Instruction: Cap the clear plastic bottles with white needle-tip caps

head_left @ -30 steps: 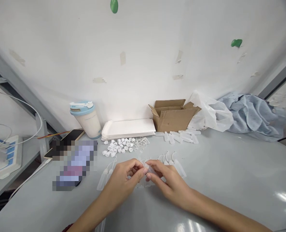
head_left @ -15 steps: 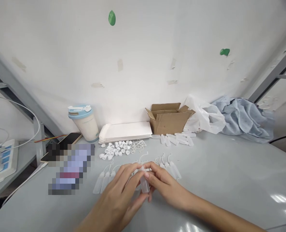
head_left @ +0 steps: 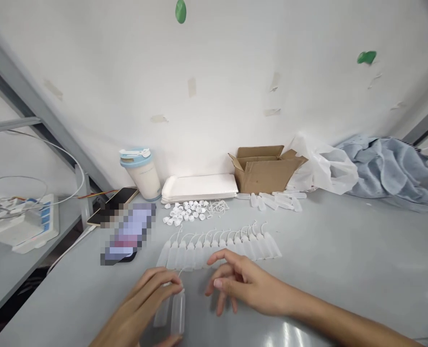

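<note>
My left hand (head_left: 145, 299) spans a small translucent plastic bottle (head_left: 178, 312) lengthwise, fingertips at its neck and thumb by its base. A thin white strand sticks out of the neck. Beside it, partly under my fingers, lies a similar bottle (head_left: 162, 313). My right hand (head_left: 242, 284) hovers to the right with fingers apart and nothing in it. Just beyond both hands runs a row of such bottles (head_left: 223, 248), side by side, each with a curved white strand.
Behind the row lie white caps (head_left: 185, 212), loose white strands (head_left: 217, 208) and strandless bottles (head_left: 271, 200). Along the wall stand a lidded cup (head_left: 143, 178), flat white packets (head_left: 199, 187), a cardboard box (head_left: 266, 176), a plastic bag (head_left: 320, 166) and blue cloth (head_left: 390, 166). Phones (head_left: 116, 205) lie left.
Both hands held the bottle together before. My left hand has brought it left and down toward me, while my right hand has let go and spread its fingers. The camera view has shifted.
</note>
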Demonstrator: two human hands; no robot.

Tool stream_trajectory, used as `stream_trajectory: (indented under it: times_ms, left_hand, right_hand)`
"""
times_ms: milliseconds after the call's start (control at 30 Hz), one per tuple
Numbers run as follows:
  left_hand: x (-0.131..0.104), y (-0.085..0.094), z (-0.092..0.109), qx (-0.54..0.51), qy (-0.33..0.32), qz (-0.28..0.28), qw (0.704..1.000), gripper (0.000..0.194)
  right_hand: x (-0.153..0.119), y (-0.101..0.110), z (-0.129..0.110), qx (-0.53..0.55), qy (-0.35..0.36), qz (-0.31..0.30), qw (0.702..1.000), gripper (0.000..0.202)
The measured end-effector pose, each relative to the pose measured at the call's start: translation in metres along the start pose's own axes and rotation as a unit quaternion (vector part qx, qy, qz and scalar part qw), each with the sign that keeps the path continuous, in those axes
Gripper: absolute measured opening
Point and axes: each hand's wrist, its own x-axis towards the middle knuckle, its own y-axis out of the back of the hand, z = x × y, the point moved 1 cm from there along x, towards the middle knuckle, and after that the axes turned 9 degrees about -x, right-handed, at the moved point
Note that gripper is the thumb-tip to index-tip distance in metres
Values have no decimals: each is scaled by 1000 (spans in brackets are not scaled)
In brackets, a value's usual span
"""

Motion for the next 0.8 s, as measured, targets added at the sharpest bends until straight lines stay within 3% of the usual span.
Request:
stream_trajectory:
  times_ms: [133,800]
  left_hand:
    - [-13,5,-5,17,0,-47,999,45]
    - [-8,3,-11,70,-8,-75,995,43]
  right_hand:
    - [1,4,0,-17,7,29,999,29]
    - [0,17,-14,-67,22,86,994,22]
